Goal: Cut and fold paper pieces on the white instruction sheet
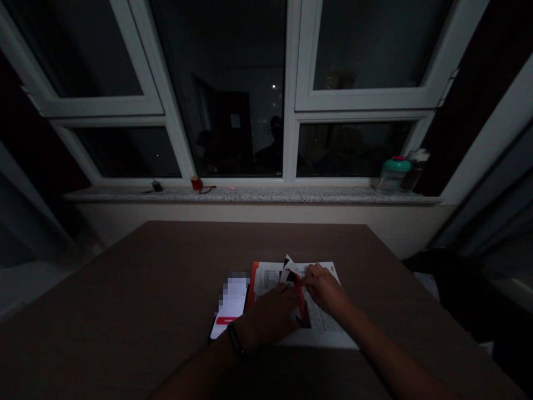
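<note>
A partly folded piece of paper in red, black and white lies on a white printed booklet with an orange left edge. One white and dark flap of the paper stands up at its far end. My left hand, with a dark band on its wrist, holds the paper from the left, thumb at the near end and fingers farther up. From the right, the bent fingers of my right hand pinch the paper's upper red edge. The dim light hides the exact fingertip contact.
A phone with a lit screen lies left of the booklet on the brown table. Beyond is a speckled windowsill with a small red container, a dark small object and a teal-lidded bottle.
</note>
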Available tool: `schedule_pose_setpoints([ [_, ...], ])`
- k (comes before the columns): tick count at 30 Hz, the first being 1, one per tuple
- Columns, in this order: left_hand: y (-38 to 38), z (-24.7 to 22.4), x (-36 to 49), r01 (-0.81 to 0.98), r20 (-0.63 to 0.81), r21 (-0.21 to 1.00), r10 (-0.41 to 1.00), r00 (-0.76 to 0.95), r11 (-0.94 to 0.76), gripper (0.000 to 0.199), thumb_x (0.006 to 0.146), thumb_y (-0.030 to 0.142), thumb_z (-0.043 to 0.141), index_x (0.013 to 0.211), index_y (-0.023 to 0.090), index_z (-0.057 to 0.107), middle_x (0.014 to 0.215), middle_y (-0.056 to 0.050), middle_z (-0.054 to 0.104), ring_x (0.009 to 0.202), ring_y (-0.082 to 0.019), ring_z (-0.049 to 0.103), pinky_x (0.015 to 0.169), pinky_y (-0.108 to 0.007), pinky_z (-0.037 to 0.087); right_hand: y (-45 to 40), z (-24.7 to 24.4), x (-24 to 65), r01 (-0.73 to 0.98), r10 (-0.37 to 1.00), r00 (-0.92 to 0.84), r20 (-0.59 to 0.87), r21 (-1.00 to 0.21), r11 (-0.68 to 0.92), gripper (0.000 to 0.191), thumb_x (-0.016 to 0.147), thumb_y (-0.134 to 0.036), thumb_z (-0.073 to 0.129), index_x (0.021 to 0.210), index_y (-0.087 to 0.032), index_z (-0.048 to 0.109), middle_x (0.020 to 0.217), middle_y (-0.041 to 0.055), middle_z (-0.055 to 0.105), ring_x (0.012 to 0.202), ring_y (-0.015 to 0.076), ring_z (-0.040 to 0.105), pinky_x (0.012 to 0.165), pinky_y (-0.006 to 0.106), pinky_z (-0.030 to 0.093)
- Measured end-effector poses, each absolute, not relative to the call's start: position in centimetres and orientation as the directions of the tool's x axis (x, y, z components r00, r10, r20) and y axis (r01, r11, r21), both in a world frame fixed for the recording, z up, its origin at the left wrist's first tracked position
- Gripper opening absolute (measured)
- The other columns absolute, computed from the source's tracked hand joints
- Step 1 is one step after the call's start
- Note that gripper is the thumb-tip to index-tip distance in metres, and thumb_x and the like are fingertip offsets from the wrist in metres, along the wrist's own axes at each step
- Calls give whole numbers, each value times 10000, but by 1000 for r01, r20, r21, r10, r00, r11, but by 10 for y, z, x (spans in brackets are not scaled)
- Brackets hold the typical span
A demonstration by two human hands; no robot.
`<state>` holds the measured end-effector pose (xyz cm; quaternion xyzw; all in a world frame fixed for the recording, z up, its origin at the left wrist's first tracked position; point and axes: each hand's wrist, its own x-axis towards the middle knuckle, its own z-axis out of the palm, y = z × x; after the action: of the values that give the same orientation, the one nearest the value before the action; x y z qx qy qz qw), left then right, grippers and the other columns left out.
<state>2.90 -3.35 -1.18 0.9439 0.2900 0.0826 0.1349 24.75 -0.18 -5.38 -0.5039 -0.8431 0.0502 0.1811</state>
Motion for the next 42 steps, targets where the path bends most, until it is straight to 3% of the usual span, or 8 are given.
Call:
schedule_pose_setpoints([
  [7,-34,-11,27,504,90,344,562,822,-792,414,874,194,657,1274,205,551,1403,-98,526,1347,-292,420,1145,-441,339,-22,-45,246,820,868,-447,215,-288,494,206,883,-268,652,1077,-262,721,977,55,595,1006,251,509,860,364,361],
  [14,-34,-8,26,500,79,341,554,829,-796,360,872,250,661,1211,213,547,1357,-85,550,1357,-289,402,1149,-435,327,-30,-38,244,820,864,-466,190,-274,502,468,707,-424,815,1118,-245,681,1042,51,576,1033,274,472,899,392,349],
  [20,-34,-10,26,513,50,327,557,829,-793,516,861,288,694,1331,200,501,1419,-105,509,1355,-303,401,1132,-447,351,-18,-38,250,825,863,-461,205,-259,502,180,925,-286,630,1077,-291,726,982,46,580,995,240,490,848,359,341],
  [23,-33,-16,25,517,61,305,558,828,-800,498,878,313,689,1324,175,514,1407,-115,521,1318,-301,448,1139,-441,341,-9,-38,250,833,862,-456,220,-237,501,219,979,-256,554,1051,-307,754,913,41,580,955,223,498,811,341,327],
  [28,-33,-18,23,514,67,290,552,831,-808,514,875,317,703,1328,159,519,1403,-116,531,1311,-291,465,1158,-426,321,1,-47,248,851,863,-435,259,-194,487,262,944,-166,592,1042,-336,765,926,40,598,962,221,497,790,330,308],
  [37,-37,-9,26,536,64,291,575,816,-793,527,898,347,685,1362,189,491,1398,-111,526,1302,-288,456,1100,-413,378,-8,-51,242,843,853,-463,239,-180,508,282,931,-120,547,1088,-264,732,953,52,621,991,231,513,846,348,344],
  [39,-38,-9,27,547,58,284,583,810,-788,488,905,339,674,1341,197,507,1369,-105,547,1276,-285,480,1056,-405,415,-13,-50,239,826,836,-501,224,-165,539,223,943,-143,536,1025,-214,731,956,64,632,979,233,522,848,353,358],
  [42,-37,-8,31,557,47,261,587,809,-789,263,940,274,605,1192,200,600,1282,-89,599,1181,-262,552,955,-363,470,-17,-49,234,778,800,-557,224,-195,597,222,947,-139,529,1060,-203,709,1052,75,640,1007,225,525,878,344,380],
])
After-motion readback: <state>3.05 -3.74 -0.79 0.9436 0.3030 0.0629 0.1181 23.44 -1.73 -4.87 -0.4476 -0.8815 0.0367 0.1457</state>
